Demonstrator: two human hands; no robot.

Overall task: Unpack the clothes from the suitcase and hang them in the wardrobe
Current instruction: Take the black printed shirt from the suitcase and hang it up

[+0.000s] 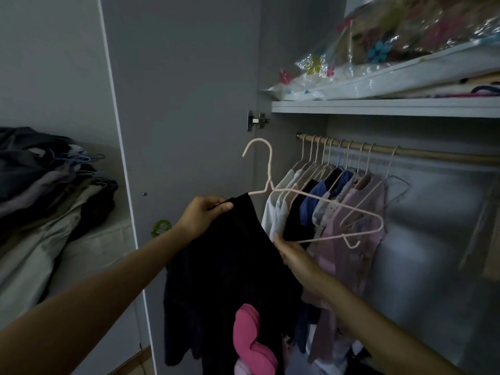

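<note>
Left hand (204,212) pinches the black garment's (232,266) top edge, right hand (290,253) grips its far side beneath the thin pink hanger (324,209); soft, limp, light cloth, best held at the shoulders.

Both hands hold a black garment (232,261) (pink hanger (319,201) half-in).

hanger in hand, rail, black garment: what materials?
Pink hanger: thin wire shape with a matte pale pink coat, likely coated metal. Rail: round pale tan bar, looks like wood, though the dim light leaves it open. Black garment: soft, fuzzy, matte surface, probably knit or fleece.
</note>
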